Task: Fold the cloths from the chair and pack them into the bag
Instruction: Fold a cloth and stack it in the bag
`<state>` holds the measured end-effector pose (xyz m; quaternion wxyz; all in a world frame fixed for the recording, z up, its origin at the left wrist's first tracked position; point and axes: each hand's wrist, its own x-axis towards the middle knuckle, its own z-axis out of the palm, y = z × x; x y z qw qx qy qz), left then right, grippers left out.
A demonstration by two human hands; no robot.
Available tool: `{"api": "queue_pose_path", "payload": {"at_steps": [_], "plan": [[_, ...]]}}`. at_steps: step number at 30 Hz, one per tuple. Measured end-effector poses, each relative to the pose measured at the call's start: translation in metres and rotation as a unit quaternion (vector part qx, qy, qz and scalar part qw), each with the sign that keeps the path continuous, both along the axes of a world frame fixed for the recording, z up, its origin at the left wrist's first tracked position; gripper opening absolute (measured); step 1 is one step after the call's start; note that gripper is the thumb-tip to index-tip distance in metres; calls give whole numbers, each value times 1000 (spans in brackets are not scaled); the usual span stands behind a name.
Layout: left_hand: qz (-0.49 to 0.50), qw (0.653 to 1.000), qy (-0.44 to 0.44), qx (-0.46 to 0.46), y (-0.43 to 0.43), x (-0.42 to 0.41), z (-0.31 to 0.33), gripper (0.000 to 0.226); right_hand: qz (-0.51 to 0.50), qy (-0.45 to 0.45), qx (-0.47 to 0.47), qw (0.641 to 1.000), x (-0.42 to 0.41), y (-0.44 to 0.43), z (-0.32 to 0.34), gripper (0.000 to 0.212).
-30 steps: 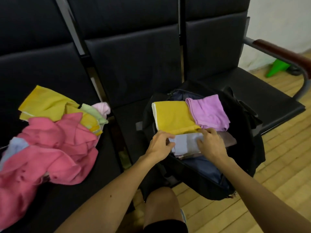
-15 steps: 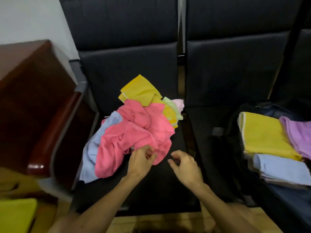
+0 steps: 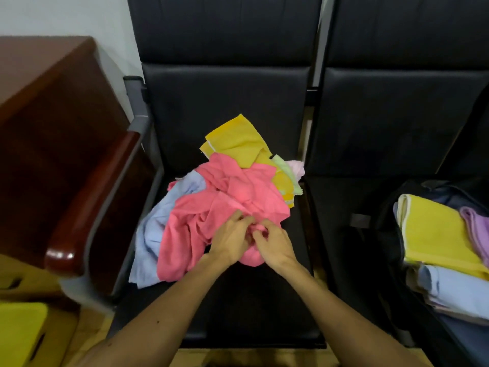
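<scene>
A heap of loose cloths lies on the black chair seat [image 3: 238,300]: a big pink cloth [image 3: 201,215] on top, a light blue cloth [image 3: 156,231] under its left side, a yellow cloth [image 3: 235,141] behind. My left hand [image 3: 231,241] and my right hand [image 3: 275,245] meet at the near edge of the pink cloth, fingers pinching its fabric. At the right edge the dark bag [image 3: 375,247] stands open with a folded yellow cloth [image 3: 436,231], a folded purple cloth [image 3: 476,229] and a folded light blue cloth [image 3: 460,290] stacked in it.
A dark wooden armrest [image 3: 90,205] and a wooden cabinet [image 3: 45,107] bound the chair on the left. A second black seat [image 3: 344,197] lies between the heap and the bag. A yellow box [image 3: 18,332] sits on the floor at bottom left.
My view swung from the bag to the heap. Both hands left the folded cloths in the bag, crossed to the left and closed on the pink cloth.
</scene>
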<state>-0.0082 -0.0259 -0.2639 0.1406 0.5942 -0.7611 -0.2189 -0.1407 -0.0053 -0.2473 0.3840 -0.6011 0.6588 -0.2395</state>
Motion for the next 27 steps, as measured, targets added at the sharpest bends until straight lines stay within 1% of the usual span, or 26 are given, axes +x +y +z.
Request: {"api": "queue_pose_path", "payload": {"at_steps": [2,3,5,6,8,9,12,14,16,18,20,22,23,24,27], "plan": [[-7,998,5,-62,2,7,15,23,0,-21,-17,1000,-2,1,25,17],[-15,996,8,-88,0,11,23,25,2,-31,-29,999,-2,-1,39,20],[-35,990,28,-131,1,14,54,38,9,-52,-65,996,-1,-7,73,26],[-37,988,55,-139,2,16,81,38,19,-59,-92,994,1,-8,97,24],[-22,983,132,-128,6,18,138,21,38,-76,-156,984,5,-9,142,20],[-16,977,162,-137,7,20,166,21,45,-84,-188,978,7,-9,165,20],[-16,951,207,-230,18,30,252,28,66,-97,-283,952,8,9,240,17],[-4,936,228,-267,25,34,297,30,74,-148,-321,933,8,22,279,26],[-4,922,269,-278,38,34,335,23,86,-208,-315,922,5,39,306,37],[-10,903,317,-290,55,31,367,13,101,-218,-310,920,-1,56,322,43],[-11,881,364,-302,73,29,390,11,122,-211,-303,921,-7,71,333,34],[-9,865,395,-308,92,26,406,10,138,-229,-286,920,-12,87,338,18],[-9,862,402,-309,103,25,410,9,139,-242,-285,917,-14,96,342,14],[-12,859,410,-306,113,25,414,6,138,-257,-286,913,-16,104,345,14],[-6,856,413,-311,142,28,423,9,124,-328,-274,895,-22,130,364,19]]}}
